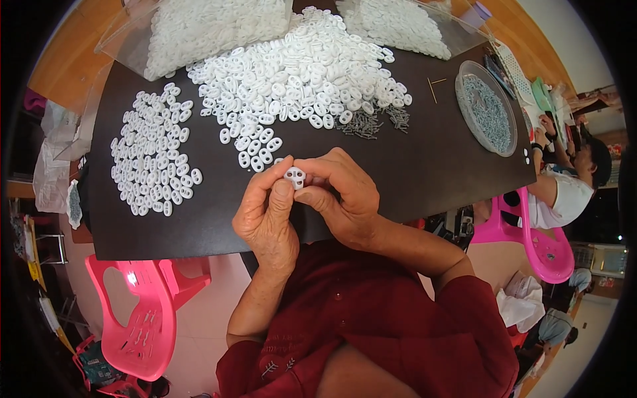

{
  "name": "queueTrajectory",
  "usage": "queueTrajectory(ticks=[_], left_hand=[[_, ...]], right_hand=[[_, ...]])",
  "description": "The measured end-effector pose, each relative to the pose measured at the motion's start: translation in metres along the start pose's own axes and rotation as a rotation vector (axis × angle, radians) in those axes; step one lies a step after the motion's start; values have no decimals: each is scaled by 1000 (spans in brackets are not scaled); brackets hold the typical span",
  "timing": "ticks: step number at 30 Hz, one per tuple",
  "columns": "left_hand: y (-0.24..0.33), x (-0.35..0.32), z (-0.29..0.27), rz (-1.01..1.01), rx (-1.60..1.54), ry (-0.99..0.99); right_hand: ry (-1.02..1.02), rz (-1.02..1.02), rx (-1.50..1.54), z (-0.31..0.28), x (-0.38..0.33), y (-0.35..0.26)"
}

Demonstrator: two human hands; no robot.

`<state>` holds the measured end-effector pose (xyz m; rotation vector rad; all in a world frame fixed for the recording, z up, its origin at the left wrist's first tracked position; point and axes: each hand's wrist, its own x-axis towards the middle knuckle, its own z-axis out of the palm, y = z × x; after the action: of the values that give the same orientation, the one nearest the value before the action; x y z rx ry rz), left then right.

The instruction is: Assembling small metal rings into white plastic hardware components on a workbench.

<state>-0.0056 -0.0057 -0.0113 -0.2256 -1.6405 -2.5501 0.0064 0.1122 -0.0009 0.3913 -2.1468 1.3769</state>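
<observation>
A small white plastic piece with round holes is held up above the near part of the dark table. The thumb and fingers of my left hand pinch it from one side. From the other side, my right hand closes on it too, fingers curled and thumb pressed in. Just beyond my fingertips lie several loose white oval two-hole pieces, trailing off a big heap of the same ovals. Whatever lies inside my fingers behind the piece is hidden.
More white ovals spread at the left. Dark grey screws lie beside the heap. A round clear dish holds bluish screws. Clear bins line the far edge. Pink chairs flank the table; a person sits at right.
</observation>
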Motion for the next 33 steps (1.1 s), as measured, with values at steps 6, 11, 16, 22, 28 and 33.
queueTrajectory(ticks=[6, 11, 16, 22, 28, 33], left_hand=[[-2, -3, 1, 5, -8, 20], [-5, -4, 1, 52, 75, 38], [-5, -6, 2, 65, 90, 36], [-1, -8, 7, 37, 35, 72], [2, -10, 10, 60, 28, 57], [1, -13, 13, 100, 76, 55]], right_hand=[[17, -24, -32, 1, -2, 4], [29, -35, -52, 3, 0, 2], [58, -93, -92, 6, -2, 4], [97, -135, -103, 11, -2, 0], [82, -117, -96, 7, -1, -1], [142, -255, -143, 8, -2, 2]])
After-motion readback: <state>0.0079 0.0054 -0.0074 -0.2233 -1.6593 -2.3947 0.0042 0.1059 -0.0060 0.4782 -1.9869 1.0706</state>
